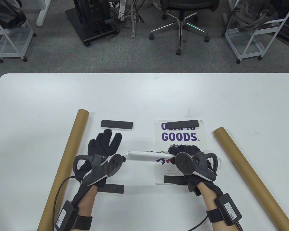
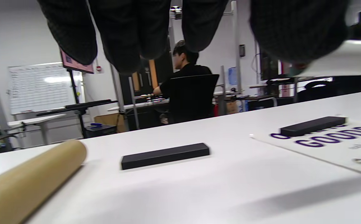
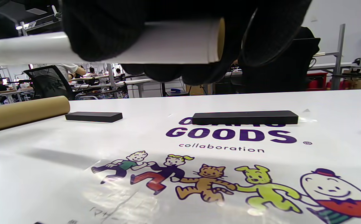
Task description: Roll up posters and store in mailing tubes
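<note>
A rolled white poster point(image 1: 144, 155) is held above the table. My right hand point(image 1: 183, 154) grips its right end; in the right wrist view my fingers point(image 3: 105, 28) wrap around the roll point(image 3: 174, 43). My left hand point(image 1: 110, 144) is by the roll's left end with fingers spread; in the left wrist view my thumb point(image 2: 298, 28) lies against the roll point(image 2: 354, 59). A flat "GOODS" poster point(image 1: 180, 142) lies under the roll, with black weights at its top point(image 1: 183, 124) and bottom point(image 1: 175, 179). Brown mailing tubes lie at the left point(image 1: 67, 158) and right point(image 1: 248, 173).
Two more black weights lie on the bare table, one beyond my left hand point(image 1: 116, 124) and one under my left wrist point(image 1: 110, 189). The white table's far edge point(image 1: 144, 74) borders a floor with a chair and carts.
</note>
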The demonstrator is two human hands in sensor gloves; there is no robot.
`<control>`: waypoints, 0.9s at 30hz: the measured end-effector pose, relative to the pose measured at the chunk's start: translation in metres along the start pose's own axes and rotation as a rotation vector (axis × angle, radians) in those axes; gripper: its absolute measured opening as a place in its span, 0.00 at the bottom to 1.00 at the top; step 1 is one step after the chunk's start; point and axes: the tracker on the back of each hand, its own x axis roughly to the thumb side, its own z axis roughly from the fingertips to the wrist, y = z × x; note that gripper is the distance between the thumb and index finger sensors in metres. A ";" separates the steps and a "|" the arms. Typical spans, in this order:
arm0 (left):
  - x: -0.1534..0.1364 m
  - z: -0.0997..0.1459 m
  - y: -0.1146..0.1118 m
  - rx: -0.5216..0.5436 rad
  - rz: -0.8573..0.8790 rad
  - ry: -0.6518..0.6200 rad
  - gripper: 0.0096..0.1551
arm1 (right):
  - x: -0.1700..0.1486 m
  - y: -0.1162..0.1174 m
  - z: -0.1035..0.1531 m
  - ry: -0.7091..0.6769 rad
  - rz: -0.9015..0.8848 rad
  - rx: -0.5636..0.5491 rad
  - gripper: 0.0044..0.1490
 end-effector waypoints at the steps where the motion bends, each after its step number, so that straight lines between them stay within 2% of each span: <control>1: -0.005 0.000 0.000 -0.014 -0.006 0.022 0.57 | -0.001 0.000 0.000 0.003 -0.008 -0.005 0.33; 8: -0.045 -0.002 -0.015 -0.110 0.066 0.220 0.65 | -0.004 0.001 -0.001 0.006 -0.027 0.003 0.32; 16: -0.063 -0.003 -0.031 -0.124 0.078 0.371 0.65 | -0.003 0.001 -0.001 -0.012 -0.030 -0.001 0.33; 22: -0.079 -0.003 -0.050 -0.320 0.154 0.473 0.66 | -0.003 0.002 -0.001 -0.022 -0.041 0.010 0.33; 27: -0.088 -0.003 -0.061 -0.336 0.154 0.545 0.66 | -0.002 0.001 -0.001 -0.026 -0.045 0.019 0.33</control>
